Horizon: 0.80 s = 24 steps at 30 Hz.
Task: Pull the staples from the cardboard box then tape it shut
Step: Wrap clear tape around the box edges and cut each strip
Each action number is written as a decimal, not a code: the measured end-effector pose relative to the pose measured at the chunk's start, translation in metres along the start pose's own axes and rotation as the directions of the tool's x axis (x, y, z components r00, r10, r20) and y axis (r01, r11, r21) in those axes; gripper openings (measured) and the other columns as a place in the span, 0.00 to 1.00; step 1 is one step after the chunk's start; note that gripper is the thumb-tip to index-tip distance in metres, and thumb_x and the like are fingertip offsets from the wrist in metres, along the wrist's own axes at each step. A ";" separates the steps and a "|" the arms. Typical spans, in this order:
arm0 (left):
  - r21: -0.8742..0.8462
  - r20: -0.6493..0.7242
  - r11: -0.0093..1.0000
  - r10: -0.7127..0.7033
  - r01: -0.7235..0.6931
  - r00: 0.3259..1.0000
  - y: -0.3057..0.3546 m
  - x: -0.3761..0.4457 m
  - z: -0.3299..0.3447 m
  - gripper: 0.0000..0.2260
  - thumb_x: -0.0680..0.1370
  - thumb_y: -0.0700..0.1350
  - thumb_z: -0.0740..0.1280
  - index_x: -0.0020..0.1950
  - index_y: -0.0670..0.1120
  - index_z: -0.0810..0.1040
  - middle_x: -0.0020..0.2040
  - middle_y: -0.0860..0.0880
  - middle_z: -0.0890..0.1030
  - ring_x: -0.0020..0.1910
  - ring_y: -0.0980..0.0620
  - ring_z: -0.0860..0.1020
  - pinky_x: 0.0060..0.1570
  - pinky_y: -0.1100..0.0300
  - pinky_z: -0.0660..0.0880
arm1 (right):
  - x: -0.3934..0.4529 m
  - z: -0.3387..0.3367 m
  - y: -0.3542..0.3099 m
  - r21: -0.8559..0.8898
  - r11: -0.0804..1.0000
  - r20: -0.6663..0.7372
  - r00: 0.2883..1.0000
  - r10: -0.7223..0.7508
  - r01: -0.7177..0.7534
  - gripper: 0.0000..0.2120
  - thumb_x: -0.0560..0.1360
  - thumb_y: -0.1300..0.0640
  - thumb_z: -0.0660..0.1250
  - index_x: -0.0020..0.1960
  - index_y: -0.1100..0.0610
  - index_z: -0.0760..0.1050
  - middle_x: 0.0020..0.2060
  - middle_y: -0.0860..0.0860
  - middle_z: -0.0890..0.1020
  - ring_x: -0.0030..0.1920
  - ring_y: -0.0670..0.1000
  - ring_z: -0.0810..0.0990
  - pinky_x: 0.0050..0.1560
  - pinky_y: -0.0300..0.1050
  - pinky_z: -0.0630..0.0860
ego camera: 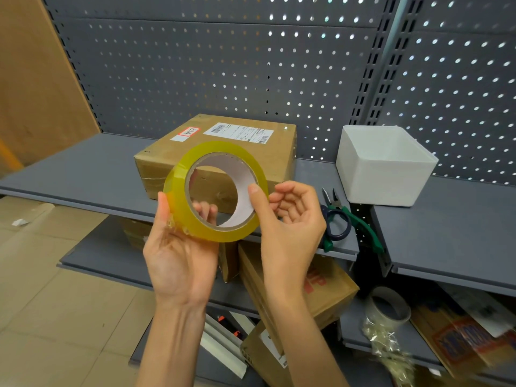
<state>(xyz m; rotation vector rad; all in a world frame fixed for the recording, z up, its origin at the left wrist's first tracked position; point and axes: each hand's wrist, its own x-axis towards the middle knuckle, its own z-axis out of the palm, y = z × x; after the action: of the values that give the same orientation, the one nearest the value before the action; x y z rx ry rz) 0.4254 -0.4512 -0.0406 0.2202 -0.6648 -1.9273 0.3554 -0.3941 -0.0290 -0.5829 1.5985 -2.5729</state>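
Note:
A closed cardboard box point(223, 152) with a white shipping label and a red-edged sticker sits on the grey shelf point(83, 174). In front of it, in the air, both hands hold a yellowish roll of clear packing tape point(178, 196). My left hand point(178, 255) grips the roll from below, thumb on its outer face and fingers showing through the core. My right hand point(290, 219) pinches the roll's right edge, thumb inside the core and fingers curled behind. A crumpled loose tape end sits by my left palm.
Green-handled pliers point(360, 227) and blue-handled scissors point(335, 222) lie on the shelf right of my hands. A white open bin point(385, 169) stands further right. Lower shelves hold cardboard boxes point(329, 291), another tape roll point(388, 308) and crumpled tape. A pegboard wall stands behind.

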 end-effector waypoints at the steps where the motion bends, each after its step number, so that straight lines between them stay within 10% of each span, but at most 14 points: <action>1: 0.006 0.003 1.000 -0.001 0.001 1.000 0.000 0.000 0.000 0.14 0.75 0.53 0.59 0.47 0.43 0.76 0.29 0.52 0.75 0.32 0.56 0.74 0.49 0.59 0.70 | 0.001 0.000 0.000 0.001 1.000 -0.005 1.000 0.007 -0.007 0.11 0.66 0.63 0.76 0.41 0.56 0.74 0.34 0.48 0.77 0.36 0.45 0.75 0.40 0.36 0.74; 24: 0.287 0.274 0.947 0.066 -0.147 0.960 -0.002 -0.004 0.013 0.29 0.73 0.55 0.67 0.69 0.44 0.66 0.58 0.50 0.78 0.58 0.53 0.75 0.61 0.58 0.71 | -0.002 -0.002 0.004 0.162 0.942 -0.020 0.953 0.303 -0.296 0.09 0.68 0.65 0.74 0.42 0.58 0.75 0.33 0.51 0.77 0.33 0.43 0.75 0.37 0.32 0.74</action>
<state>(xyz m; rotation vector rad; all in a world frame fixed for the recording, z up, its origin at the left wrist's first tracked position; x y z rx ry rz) 0.4200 -0.4420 -0.0317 0.1185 -1.1310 -1.7575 0.3562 -0.3938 -0.0339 -0.2473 1.3557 -2.4654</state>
